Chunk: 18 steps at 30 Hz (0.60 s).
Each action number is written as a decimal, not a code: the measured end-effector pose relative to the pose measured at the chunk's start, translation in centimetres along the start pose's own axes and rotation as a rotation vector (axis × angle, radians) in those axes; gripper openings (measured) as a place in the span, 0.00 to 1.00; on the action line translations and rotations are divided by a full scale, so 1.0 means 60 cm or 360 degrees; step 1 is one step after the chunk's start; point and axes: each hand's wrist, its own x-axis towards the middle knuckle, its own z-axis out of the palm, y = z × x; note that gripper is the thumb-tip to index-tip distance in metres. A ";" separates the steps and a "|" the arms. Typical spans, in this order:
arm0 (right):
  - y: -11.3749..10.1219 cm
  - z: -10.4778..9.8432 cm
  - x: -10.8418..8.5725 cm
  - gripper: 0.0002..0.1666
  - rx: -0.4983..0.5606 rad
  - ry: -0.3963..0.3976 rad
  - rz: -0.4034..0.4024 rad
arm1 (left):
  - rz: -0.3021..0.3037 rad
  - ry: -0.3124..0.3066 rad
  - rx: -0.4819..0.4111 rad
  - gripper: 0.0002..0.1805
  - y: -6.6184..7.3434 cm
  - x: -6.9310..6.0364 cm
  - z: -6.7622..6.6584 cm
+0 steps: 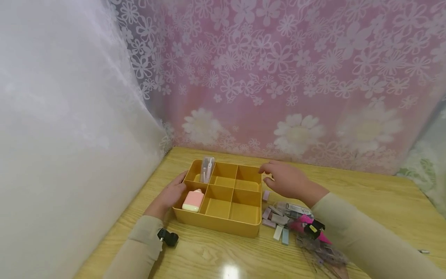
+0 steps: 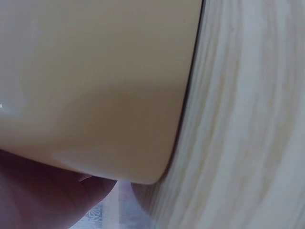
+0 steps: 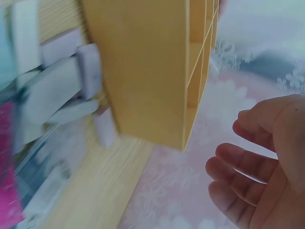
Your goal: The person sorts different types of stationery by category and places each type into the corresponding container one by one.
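A yellow organizer box (image 1: 217, 224) with several compartments stands on the table. At its left side my left hand (image 1: 170, 196) holds the wall, the thumb at the rim. The left wrist view shows part of this hand (image 2: 43, 198) beside the box's wall (image 2: 105, 95). In the front left compartment lies a pink and cream bottle-shaped item (image 1: 193, 200). A clear pack with white pen-like items (image 1: 207, 169) leans in the back left one. By the far right corner hovers my right hand (image 1: 285, 180), its fingers loosely bent and nothing in them.
Right of the box lie several small pastel blocks (image 1: 278, 219), resembling erasers. Clear packaging (image 1: 318, 248) and a bright pink piece (image 1: 325, 237) are under and beside the right forearm. A floral curtain (image 1: 296, 77) hangs behind the table, a white sheet (image 1: 69, 135) at left.
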 end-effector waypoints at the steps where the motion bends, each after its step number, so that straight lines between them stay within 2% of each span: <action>1: 0.007 0.001 -0.007 0.16 0.0003 0.0007 -0.0003 | 0.0004 -0.0003 -0.0003 0.35 0.001 0.000 0.000; 7: 0.032 0.009 -0.044 0.16 0.0058 -0.0013 0.0005 | -0.0031 0.0026 0.0009 0.35 -0.009 0.003 0.001; 12: 0.049 0.029 -0.069 0.16 0.0138 -0.0103 0.0098 | -0.0077 0.0044 0.0004 0.34 -0.008 0.002 0.003; 18: 0.063 0.058 -0.085 0.22 0.0132 -0.0249 0.0164 | -0.0055 0.0030 0.0010 0.34 -0.007 0.004 0.001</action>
